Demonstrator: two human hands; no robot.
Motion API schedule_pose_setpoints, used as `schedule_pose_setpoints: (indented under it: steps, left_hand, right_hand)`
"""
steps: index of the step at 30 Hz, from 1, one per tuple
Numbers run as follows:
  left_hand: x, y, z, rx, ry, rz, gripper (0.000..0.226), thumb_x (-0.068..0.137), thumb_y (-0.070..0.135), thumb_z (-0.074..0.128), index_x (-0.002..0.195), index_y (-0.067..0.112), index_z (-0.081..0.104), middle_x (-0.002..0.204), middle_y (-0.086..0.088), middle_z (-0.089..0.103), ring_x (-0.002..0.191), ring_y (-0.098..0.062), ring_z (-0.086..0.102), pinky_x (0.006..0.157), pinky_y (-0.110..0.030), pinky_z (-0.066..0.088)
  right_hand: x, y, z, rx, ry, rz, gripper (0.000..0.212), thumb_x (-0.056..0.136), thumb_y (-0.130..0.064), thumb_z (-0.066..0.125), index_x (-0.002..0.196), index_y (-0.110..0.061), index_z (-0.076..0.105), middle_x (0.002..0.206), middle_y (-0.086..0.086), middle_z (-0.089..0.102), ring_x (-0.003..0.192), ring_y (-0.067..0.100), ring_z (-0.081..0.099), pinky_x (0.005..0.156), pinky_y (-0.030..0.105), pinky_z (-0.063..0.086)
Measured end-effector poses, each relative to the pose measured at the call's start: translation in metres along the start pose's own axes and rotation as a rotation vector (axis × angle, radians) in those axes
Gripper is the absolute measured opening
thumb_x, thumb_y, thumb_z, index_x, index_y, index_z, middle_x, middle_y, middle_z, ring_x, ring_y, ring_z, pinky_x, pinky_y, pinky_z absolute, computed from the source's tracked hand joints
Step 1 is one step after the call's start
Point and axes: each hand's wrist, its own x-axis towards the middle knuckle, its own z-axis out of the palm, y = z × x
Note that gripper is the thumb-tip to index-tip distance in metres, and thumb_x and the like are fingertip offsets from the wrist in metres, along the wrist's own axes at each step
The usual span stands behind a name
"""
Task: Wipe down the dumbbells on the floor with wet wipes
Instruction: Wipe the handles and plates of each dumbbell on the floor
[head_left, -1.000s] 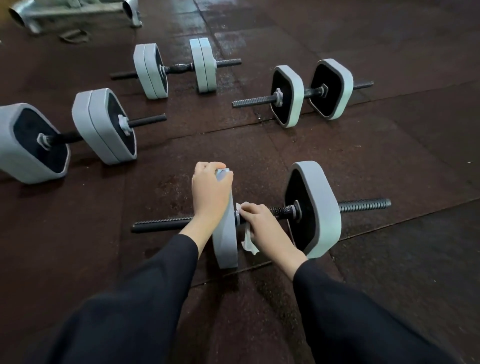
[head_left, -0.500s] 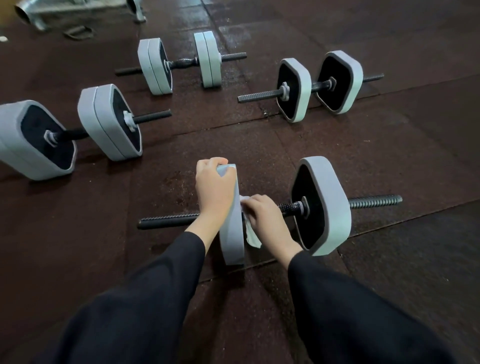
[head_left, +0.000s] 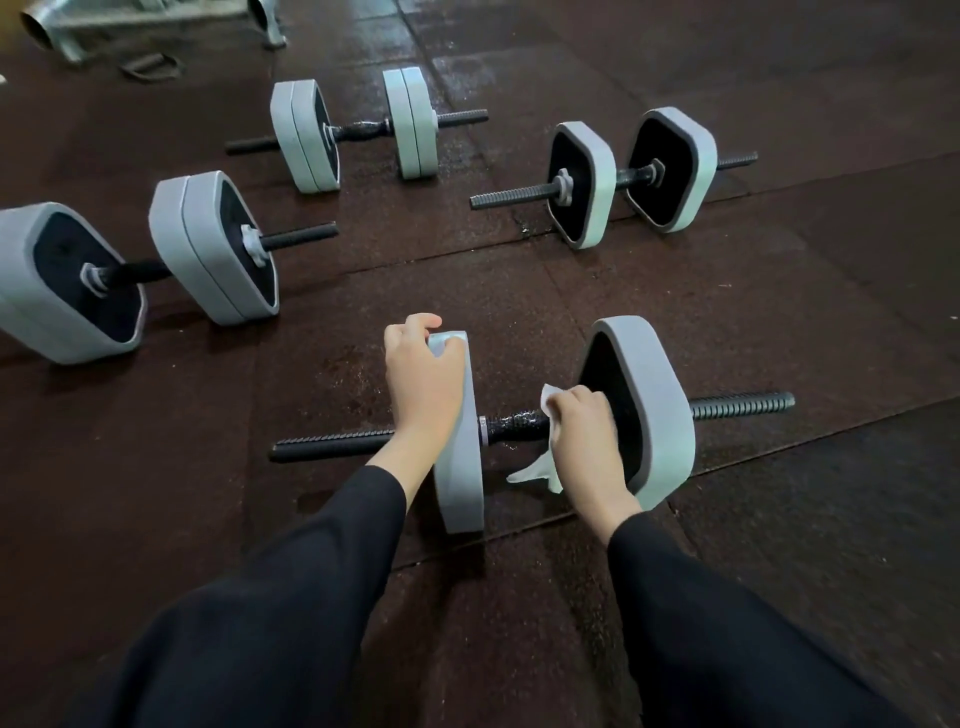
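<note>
A: where's the wipe at?
B: right hand (head_left: 584, 439) has its grip curled round the wet wipe (head_left: 535, 470) on the nearest dumbbell (head_left: 649, 415)'s handle, hard against the right plate. Left hand (head_left: 423, 376) clamps the left plate's top edge. Dumbbell's on the floor (head_left: 779, 519).

The room was dim, with soft, even light that seemed to come from the far side. The dark floor (head_left: 779, 312) showed a pale wet sheen near its far edge. Shadows under the dumbbells (head_left: 631, 179) were faint and short. The grey plates (head_left: 460, 467) were mildly bright without hard glare. The wide lens bent straight lines near the left and right edges. The black sleeves (head_left: 260, 623) at the near edge lost all detail, and the far left corner looked slightly soft.
</note>
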Motion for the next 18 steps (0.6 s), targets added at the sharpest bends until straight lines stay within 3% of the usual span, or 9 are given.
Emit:
schedule_pose_setpoints:
  steps: [2, 4, 6, 8, 11, 15, 18]
  left_hand:
    - [0.001, 0.0, 0.0, -0.006, 0.006, 0.002, 0.031, 0.089, 0.007, 0.046, 0.119, 0.009, 0.053, 0.121, -0.01, 0.046, 0.09, -0.012, 0.042, 0.077, -0.025, 0.037]
    - [0.002, 0.0, 0.001, -0.013, 0.012, 0.005, 0.032, 0.089, 0.007, 0.046, 0.12, 0.009, 0.052, 0.121, -0.01, 0.046, 0.093, -0.013, 0.044, 0.079, -0.025, 0.038]
    - [0.001, 0.0, 0.001, -0.016, 0.016, 0.004, 0.033, 0.089, 0.007, 0.045, 0.121, 0.009, 0.051, 0.122, -0.01, 0.046, 0.102, -0.016, 0.047, 0.08, -0.025, 0.038]
    - [0.0, 0.0, 0.001, -0.014, 0.02, 0.001, 0.033, 0.089, 0.008, 0.045, 0.121, 0.009, 0.051, 0.123, -0.01, 0.046, 0.109, -0.018, 0.047, 0.08, -0.025, 0.037]
    - [-0.002, 0.0, 0.0, -0.019, 0.019, 0.011, 0.032, 0.09, 0.008, 0.045, 0.12, 0.009, 0.052, 0.123, -0.01, 0.046, 0.112, -0.019, 0.047, 0.08, -0.024, 0.037]
    - [0.0, -0.001, 0.001, -0.018, 0.019, 0.017, 0.032, 0.089, 0.007, 0.045, 0.12, 0.009, 0.052, 0.122, -0.011, 0.046, 0.099, -0.016, 0.046, 0.079, -0.026, 0.038]
    - [0.001, -0.001, 0.002, -0.016, 0.018, 0.007, 0.032, 0.089, 0.007, 0.045, 0.121, 0.009, 0.051, 0.123, -0.011, 0.046, 0.093, -0.011, 0.042, 0.077, -0.025, 0.035]
  right_hand:
    - [0.014, -0.005, -0.002, 0.017, -0.084, 0.038, 0.02, 0.085, 0.003, 0.05, 0.08, -0.008, 0.066, 0.087, 0.013, 0.061, 0.088, 0.032, 0.054, 0.068, 0.031, 0.033]
    - [0.023, -0.017, 0.001, 0.04, -0.19, -0.008, 0.021, 0.087, -0.003, 0.052, 0.097, -0.006, 0.071, 0.101, 0.013, 0.064, 0.099, 0.03, 0.055, 0.081, 0.034, 0.041]
    - [0.019, -0.032, 0.006, -0.019, -0.276, -0.102, 0.023, 0.086, -0.002, 0.052, 0.103, -0.006, 0.068, 0.105, 0.011, 0.062, 0.101, 0.028, 0.052, 0.083, 0.03, 0.037]
    - [0.008, -0.036, 0.009, -0.082, -0.248, -0.177, 0.024, 0.083, 0.003, 0.052, 0.102, -0.006, 0.063, 0.103, 0.009, 0.059, 0.097, 0.026, 0.05, 0.078, 0.029, 0.036]
    - [0.0, -0.024, 0.001, -0.127, -0.135, -0.119, 0.021, 0.084, 0.005, 0.051, 0.097, -0.008, 0.061, 0.099, 0.007, 0.059, 0.095, 0.027, 0.052, 0.073, 0.03, 0.034]
    - [0.011, -0.008, -0.023, -0.245, -0.167, -0.009, 0.026, 0.09, 0.0, 0.042, 0.106, -0.01, 0.06, 0.111, 0.009, 0.057, 0.102, 0.026, 0.051, 0.085, 0.03, 0.037]
    - [0.005, -0.012, -0.029, -0.271, -0.236, -0.05, 0.025, 0.09, -0.002, 0.048, 0.112, -0.009, 0.056, 0.114, 0.009, 0.054, 0.103, 0.026, 0.051, 0.087, 0.029, 0.037]
